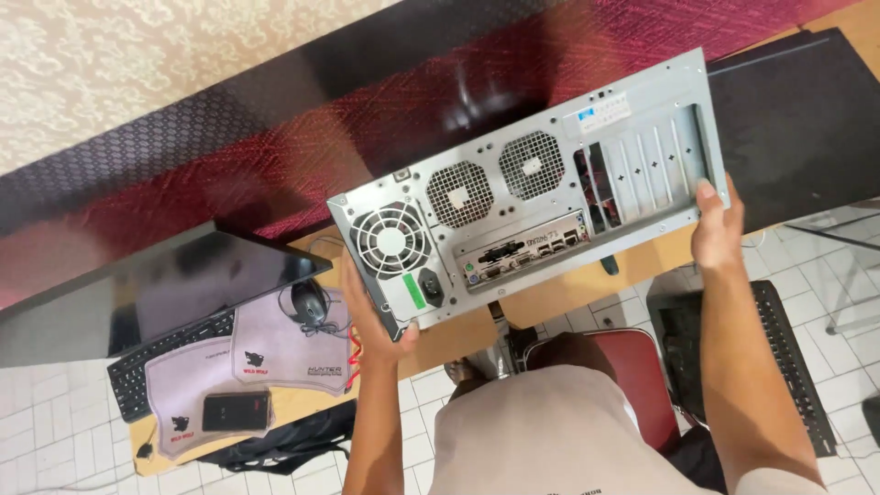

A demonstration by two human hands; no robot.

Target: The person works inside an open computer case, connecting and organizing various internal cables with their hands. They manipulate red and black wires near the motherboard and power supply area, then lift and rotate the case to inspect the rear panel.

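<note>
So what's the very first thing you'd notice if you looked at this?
The big grey metal computer case, held up in the middle of the view with its round fan grilles and ports facing the camera. The left hand grips its lower left end and the right hand its right end. Lower left, a black keyboard and black mouse sit on a wooden desk with a grey mat.

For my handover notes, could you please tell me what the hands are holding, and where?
Both hold the desktop computer case: left hand at the power-supply end, right hand at the expansion-slot end.
</note>
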